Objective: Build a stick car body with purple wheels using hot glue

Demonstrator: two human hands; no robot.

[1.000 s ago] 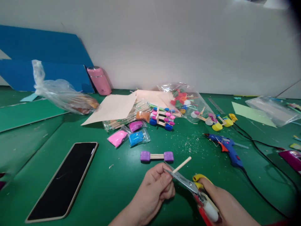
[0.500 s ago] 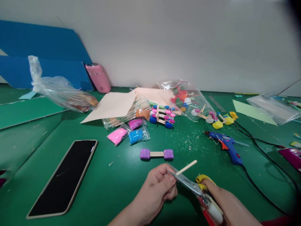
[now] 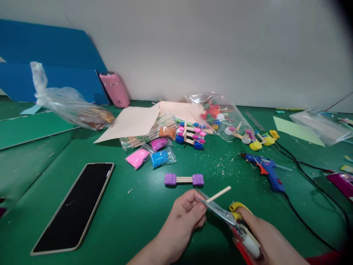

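Observation:
My left hand (image 3: 183,221) pinches the lower end of a thin wooden stick (image 3: 219,194), which points up and to the right. Across the stick, close to my left fingertips, lie the blades of a pair of scissors (image 3: 220,212). My right hand (image 3: 264,233) is wrapped around their handles, which show yellow, red and white. Just beyond my left hand, a small piece made of short sticks (image 3: 184,179) with purple clay blocks at both ends rests on the green table (image 3: 132,217).
A blue hot glue gun (image 3: 266,169) with a black cord lies at the right. A phone (image 3: 74,208) lies at the left. Clay packets (image 3: 160,158), a small stick-and-clay model (image 3: 190,136), bagged parts (image 3: 216,114) and a pink flask (image 3: 115,89) stand farther back.
Almost nothing differs. The scissor blades remain across the stick and both hands keep their holds; the view has shifted very slightly.

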